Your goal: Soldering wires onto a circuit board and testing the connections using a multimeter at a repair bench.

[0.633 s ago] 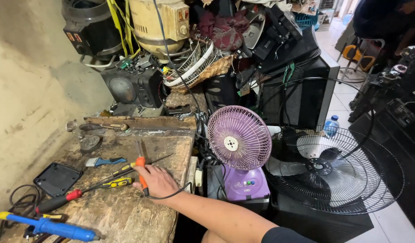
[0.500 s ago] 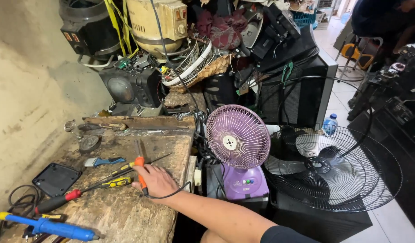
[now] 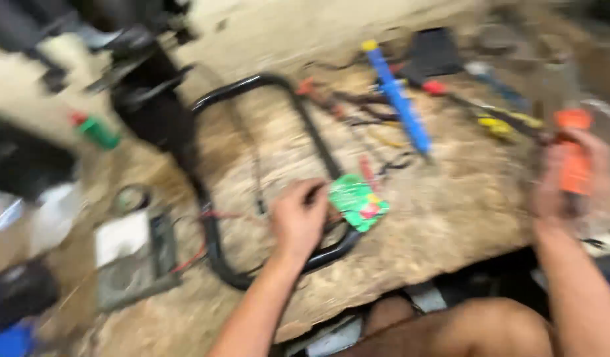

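Frame heavily motion-blurred. Far left: green bottle with red cap (image 3: 96,131) lying near dark machine parts; below it a grey flat device with white label (image 3: 134,254) on the table (image 3: 450,211). A black tube loop (image 3: 265,178) curves across the worn brown top. Left hand (image 3: 298,221) sits over the loop's lower bend, fingers curled down; clamped or just resting, cannot tell. Just right of it, touching the fingertips, a small green packet (image 3: 356,201) with red-yellow patches, crumpled, flat on the table. Behind: blue tube tool with yellow tip (image 3: 397,99), red-handled and yellow-handled tools, tangled wires. Far right: right hand (image 3: 569,175) clamped around an orange-handled tool (image 3: 574,155), upright, above table edge.
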